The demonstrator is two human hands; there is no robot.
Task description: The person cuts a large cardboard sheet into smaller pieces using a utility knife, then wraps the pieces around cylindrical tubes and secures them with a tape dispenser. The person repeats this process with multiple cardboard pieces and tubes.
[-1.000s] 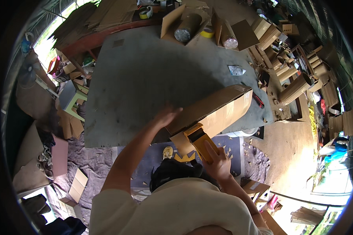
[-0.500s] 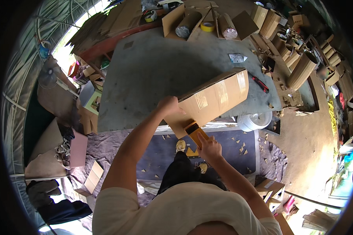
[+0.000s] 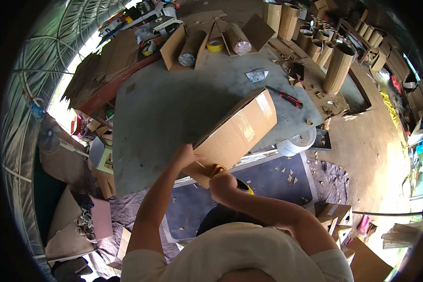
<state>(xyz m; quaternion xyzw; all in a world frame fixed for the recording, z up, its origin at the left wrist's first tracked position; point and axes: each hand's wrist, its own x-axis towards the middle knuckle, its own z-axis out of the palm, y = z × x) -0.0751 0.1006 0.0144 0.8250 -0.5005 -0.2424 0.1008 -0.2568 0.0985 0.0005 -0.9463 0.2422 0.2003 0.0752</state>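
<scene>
A long brown cardboard box (image 3: 239, 129) lies tilted on the grey table (image 3: 174, 103), its near end over the table's front edge. My left hand (image 3: 185, 155) presses against that near end, fingers on the cardboard. My right hand (image 3: 222, 184) is closed around a yellow and black tape dispenser (image 3: 242, 187), held against the box's near end flap. Most of the dispenser is hidden by my fingers.
A red-handled cutter (image 3: 286, 97) lies on the table beyond the box. A yellow tape roll (image 3: 215, 45) and open boxes with rolls stand at the back. A white tape roll (image 3: 298, 143) sits at the table's right edge. Cardboard tubes (image 3: 337, 68) stand at the right.
The box has swung and shifted to the right on the table. My right hand with the dispenser has moved left along the near end, and my left hand has slid toward the box's corner.
</scene>
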